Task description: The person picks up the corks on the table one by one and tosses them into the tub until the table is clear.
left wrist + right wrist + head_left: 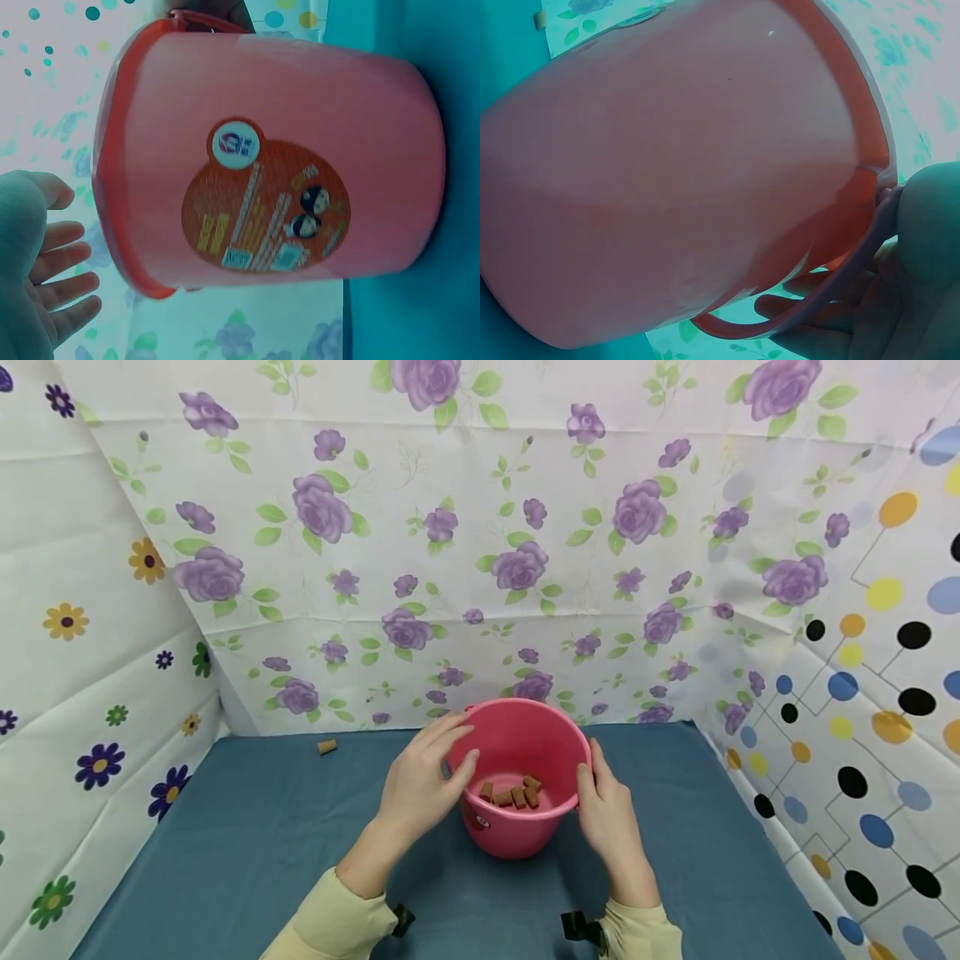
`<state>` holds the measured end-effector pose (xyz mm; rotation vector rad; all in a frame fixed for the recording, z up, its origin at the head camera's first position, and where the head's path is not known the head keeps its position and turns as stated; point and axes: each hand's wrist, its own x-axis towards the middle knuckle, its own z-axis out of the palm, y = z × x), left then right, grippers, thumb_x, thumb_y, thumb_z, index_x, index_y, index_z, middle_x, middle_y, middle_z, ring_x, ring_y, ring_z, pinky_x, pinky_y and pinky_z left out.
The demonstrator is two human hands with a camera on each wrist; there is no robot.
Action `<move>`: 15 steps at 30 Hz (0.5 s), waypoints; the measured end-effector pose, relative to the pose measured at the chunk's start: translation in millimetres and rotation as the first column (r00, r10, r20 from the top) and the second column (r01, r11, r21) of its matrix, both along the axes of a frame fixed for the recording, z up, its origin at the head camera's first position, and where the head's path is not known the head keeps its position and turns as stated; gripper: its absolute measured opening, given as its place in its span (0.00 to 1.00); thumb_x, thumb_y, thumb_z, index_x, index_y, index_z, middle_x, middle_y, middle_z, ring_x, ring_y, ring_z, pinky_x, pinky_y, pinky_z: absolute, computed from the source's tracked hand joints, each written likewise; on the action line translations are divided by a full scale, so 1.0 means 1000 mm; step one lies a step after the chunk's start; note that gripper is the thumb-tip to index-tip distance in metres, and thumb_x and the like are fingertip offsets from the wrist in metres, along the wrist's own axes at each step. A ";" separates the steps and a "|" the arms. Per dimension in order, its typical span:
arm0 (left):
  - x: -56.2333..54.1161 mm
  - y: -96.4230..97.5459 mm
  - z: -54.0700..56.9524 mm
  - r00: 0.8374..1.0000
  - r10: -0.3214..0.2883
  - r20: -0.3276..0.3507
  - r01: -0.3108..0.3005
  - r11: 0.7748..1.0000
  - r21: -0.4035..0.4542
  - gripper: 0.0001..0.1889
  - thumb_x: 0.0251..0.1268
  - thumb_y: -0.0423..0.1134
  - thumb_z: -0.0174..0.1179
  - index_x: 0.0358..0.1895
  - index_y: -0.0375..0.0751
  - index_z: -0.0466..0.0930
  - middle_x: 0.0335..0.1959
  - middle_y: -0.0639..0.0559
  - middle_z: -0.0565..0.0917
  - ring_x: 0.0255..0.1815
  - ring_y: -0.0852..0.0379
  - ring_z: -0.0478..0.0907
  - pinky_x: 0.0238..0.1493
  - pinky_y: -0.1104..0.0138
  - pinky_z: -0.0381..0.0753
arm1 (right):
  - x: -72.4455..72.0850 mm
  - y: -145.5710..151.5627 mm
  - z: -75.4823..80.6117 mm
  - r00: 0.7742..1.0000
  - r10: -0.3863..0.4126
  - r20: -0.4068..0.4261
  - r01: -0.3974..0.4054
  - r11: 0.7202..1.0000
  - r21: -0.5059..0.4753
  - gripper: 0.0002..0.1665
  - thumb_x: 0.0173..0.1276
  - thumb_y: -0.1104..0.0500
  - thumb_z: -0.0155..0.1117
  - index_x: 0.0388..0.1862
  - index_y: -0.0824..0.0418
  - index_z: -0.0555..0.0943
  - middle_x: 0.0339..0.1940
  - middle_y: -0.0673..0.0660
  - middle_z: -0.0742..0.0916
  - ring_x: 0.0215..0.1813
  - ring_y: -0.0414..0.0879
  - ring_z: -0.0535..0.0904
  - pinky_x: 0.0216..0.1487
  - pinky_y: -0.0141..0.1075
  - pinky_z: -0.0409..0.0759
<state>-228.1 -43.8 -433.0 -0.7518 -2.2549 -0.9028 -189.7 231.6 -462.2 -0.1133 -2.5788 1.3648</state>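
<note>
A pink bucket (513, 835) stands on the blue cloth, its mouth tilted toward me in the head view. Inside, several short brown cork-like pieces (518, 797) lie at the bottom. My right hand (606, 810) grips the bucket's right rim, thumb at the edge, with the bucket's handle (832, 285) across its fingers. My left hand (423, 777) is held at the left side of the rim, fingers loosely bent; in the left wrist view a gap shows between its fingertips (90, 281) and the bucket. An orange-brown label (262, 206) is on the bucket's side.
One more brown piece (327, 747) lies on the blue cloth (262, 843) near the back left. A curtain with purple flowers (517, 568) hangs behind, with patterned sheets at the left (97, 693) and right (862, 735).
</note>
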 end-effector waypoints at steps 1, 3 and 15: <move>0.000 -0.003 -0.001 1.000 0.006 -0.004 -0.006 1.000 0.000 0.20 0.72 0.42 0.72 0.63 0.38 0.87 0.69 0.45 0.83 0.73 0.45 0.77 0.56 0.50 0.88 | 0.000 0.000 0.000 1.000 0.003 0.001 -0.003 1.000 -0.001 0.37 0.91 0.48 0.45 0.90 0.59 0.52 0.81 0.66 0.72 0.72 0.61 0.78 0.66 0.60 0.80; 0.001 -0.009 -0.002 1.000 0.017 -0.018 -0.017 1.000 -0.003 0.20 0.71 0.41 0.73 0.62 0.38 0.87 0.69 0.45 0.83 0.73 0.44 0.78 0.54 0.50 0.89 | 0.001 0.000 0.000 1.000 0.004 0.000 -0.004 1.000 -0.005 0.37 0.91 0.48 0.45 0.90 0.59 0.52 0.83 0.65 0.70 0.73 0.61 0.78 0.66 0.60 0.80; -0.010 -0.078 -0.035 0.988 0.153 -0.028 -0.155 0.983 -0.102 0.18 0.70 0.39 0.74 0.60 0.37 0.88 0.62 0.42 0.85 0.64 0.42 0.82 0.54 0.45 0.86 | 0.000 0.000 0.000 1.000 0.002 -0.002 -0.002 1.000 -0.003 0.37 0.91 0.49 0.45 0.90 0.59 0.51 0.83 0.65 0.70 0.74 0.62 0.76 0.67 0.61 0.79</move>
